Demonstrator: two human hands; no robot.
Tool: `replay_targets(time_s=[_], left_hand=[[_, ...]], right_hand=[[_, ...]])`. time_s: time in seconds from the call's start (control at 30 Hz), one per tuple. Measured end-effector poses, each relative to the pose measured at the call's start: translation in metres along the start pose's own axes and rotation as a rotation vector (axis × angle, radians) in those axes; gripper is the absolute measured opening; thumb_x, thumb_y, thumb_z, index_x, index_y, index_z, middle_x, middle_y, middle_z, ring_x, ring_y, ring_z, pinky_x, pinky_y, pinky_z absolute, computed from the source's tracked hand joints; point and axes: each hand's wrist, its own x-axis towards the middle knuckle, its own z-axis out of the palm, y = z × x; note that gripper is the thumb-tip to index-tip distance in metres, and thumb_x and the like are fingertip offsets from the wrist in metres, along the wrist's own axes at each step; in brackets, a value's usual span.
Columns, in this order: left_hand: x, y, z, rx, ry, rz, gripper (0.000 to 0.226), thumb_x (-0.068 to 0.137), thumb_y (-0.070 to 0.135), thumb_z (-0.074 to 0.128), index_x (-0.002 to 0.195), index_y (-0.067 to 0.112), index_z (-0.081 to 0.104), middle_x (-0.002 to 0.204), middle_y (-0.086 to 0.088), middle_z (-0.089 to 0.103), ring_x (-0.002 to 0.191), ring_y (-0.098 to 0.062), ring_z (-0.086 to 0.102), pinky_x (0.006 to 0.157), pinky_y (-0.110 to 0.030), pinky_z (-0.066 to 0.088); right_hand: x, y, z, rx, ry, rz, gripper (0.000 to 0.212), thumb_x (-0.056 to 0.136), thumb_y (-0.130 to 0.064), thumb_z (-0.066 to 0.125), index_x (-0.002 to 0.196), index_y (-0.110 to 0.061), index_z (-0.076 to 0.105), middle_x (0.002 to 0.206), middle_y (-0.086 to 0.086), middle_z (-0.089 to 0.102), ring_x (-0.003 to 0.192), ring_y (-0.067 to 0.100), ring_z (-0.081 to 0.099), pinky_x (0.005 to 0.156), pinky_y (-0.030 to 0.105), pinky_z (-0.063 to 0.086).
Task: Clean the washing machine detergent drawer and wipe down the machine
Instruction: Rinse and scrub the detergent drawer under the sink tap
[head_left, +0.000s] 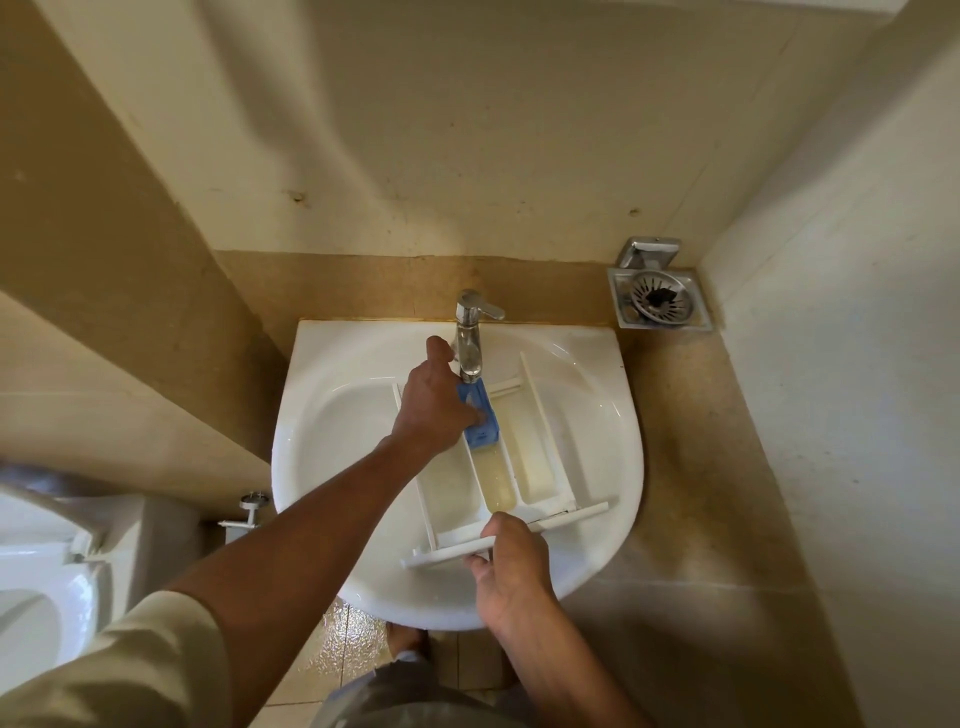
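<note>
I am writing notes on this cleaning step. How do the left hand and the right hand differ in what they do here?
The left hand reaches far, under the tap, and holds the blue insert; the right hand is near, at the front edge of the sink. The left hand grips a small part; the right hand pinches the white front panel of the drawer. Both work on the same drawer.

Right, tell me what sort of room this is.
Most likely a bathroom: a white washbasin with a chrome tap, a toilet at the lower left, and a steel floor drain in the corner.
</note>
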Motion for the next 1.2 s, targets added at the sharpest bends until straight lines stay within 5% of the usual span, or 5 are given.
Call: replay_targets(time_s=[0.1,0.3,0.6,0.77,1.2], left_hand=[[-0.004,0.001,0.004,0.046,0.056,-0.001,0.074,0.060,0.006,0.088,0.106,0.024,0.033,0.094,-0.012,0.063,0.080,-0.030,0.062,0.066,-0.050,0.058],[-0.007,-0.002,0.009,-0.004,0.094,0.010,0.072,0.068,0.004,0.087,0.110,0.025,0.033,0.100,-0.003,0.066,0.088,-0.024,0.063,0.072,-0.034,0.054],[-0.008,-0.003,0.016,0.019,0.114,0.005,0.067,0.060,0.004,0.085,0.103,0.021,0.036,0.099,-0.007,0.061,0.092,-0.029,0.057,0.073,-0.050,0.056],[0.000,0.000,0.015,0.072,0.090,-0.007,0.069,0.059,-0.001,0.084,0.101,0.019,0.034,0.099,-0.007,0.055,0.092,-0.028,0.053,0.059,-0.033,0.042],[-0.009,0.003,0.010,0.012,0.079,-0.001,0.062,0.066,0.002,0.085,0.104,0.015,0.038,0.100,-0.002,0.046,0.099,-0.024,0.043,0.066,-0.029,0.041]], right_hand=[[0.000,0.000,-0.001,0.000,-0.006,-0.005,0.049,0.081,0.009,0.052,0.128,-0.004,0.054,0.113,0.016,0.057,0.101,0.030,0.058,0.090,0.041,0.054],[0.003,0.002,0.000,-0.012,-0.004,-0.010,0.046,0.082,0.008,0.053,0.127,-0.003,0.054,0.121,0.019,0.058,0.103,0.031,0.058,0.096,0.044,0.053],[0.005,0.002,-0.004,-0.044,-0.020,-0.009,0.047,0.082,0.008,0.054,0.128,-0.001,0.054,0.122,0.019,0.058,0.107,0.032,0.058,0.100,0.047,0.051],[0.005,0.000,-0.003,-0.057,-0.029,-0.009,0.047,0.082,0.008,0.052,0.127,-0.003,0.055,0.121,0.019,0.058,0.107,0.032,0.058,0.102,0.050,0.050],[0.004,-0.001,-0.003,-0.057,-0.033,-0.007,0.046,0.081,0.009,0.051,0.126,-0.001,0.055,0.123,0.020,0.059,0.109,0.034,0.059,0.101,0.050,0.051]])
